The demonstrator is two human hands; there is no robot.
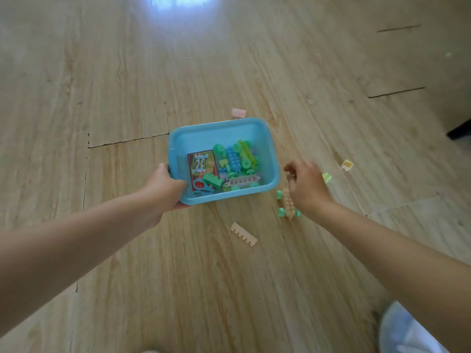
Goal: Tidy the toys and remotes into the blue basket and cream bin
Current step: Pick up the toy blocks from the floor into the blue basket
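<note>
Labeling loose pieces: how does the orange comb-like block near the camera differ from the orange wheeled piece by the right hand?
The comb-like block is a flat single strip with teeth along one edge; the wheeled piece is studded and carries green wheels. The comb-like block lies apart from both hands; the wheeled piece is partly covered by the right hand, whose contact is unclear. Both are pale orange and lie on the wood floor, outside the blue basket.

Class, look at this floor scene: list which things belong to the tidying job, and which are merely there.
Part of the job:
blue basket, held by the left hand
orange toy car under the right hand
peach comb-shaped block
pink block
yellow block
lime block

Merely there:
wooden floor
dark furniture foot
</note>
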